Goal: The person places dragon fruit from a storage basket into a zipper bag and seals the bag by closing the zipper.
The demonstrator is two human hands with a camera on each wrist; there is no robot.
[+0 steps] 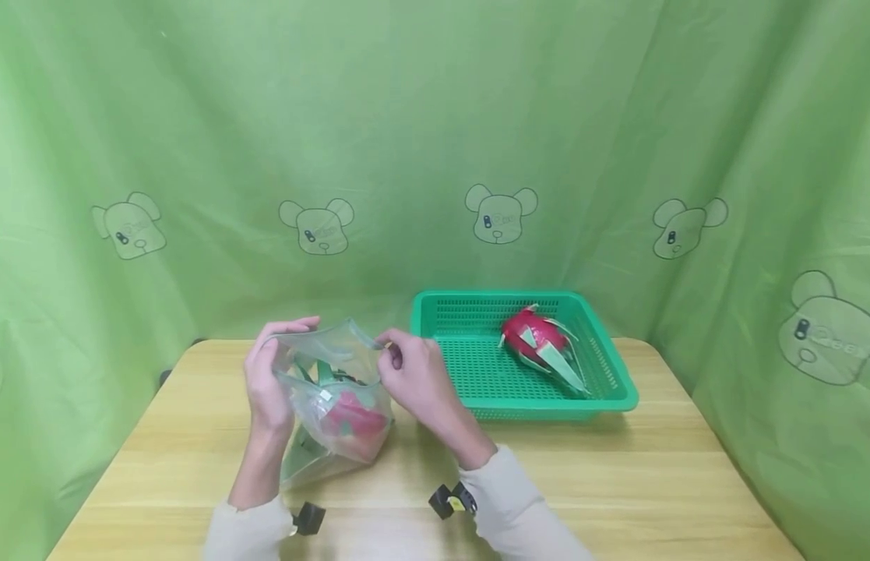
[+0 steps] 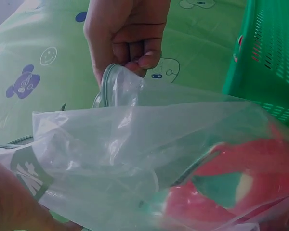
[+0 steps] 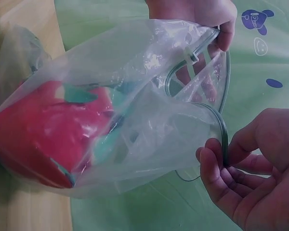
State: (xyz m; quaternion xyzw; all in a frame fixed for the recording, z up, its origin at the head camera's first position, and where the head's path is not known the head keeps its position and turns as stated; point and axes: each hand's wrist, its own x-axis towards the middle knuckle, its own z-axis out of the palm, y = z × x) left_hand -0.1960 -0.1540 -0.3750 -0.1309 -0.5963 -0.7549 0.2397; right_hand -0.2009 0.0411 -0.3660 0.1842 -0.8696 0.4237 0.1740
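A clear slider zip bag (image 1: 336,450) rests on the table with its mouth spread apart, facing up. Inside it lies a pink dragon fruit (image 3: 48,130) with green scales, seen through the plastic. My left hand (image 1: 265,382) grips the bag's rim on the left, thumb on one side and fingers on the other. On the right side of the mouth, my right hand (image 1: 417,374) pinches the rim between thumb and curled fingers. The right wrist view shows the slider near my left hand. Another dragon fruit (image 1: 534,336) lies in the green basket (image 1: 470,403).
The perforated basket stands right of the bag, towards the back of the wooden table (image 1: 175,460). A green curtain (image 1: 406,140) with printed bear heads hangs behind and along both sides.
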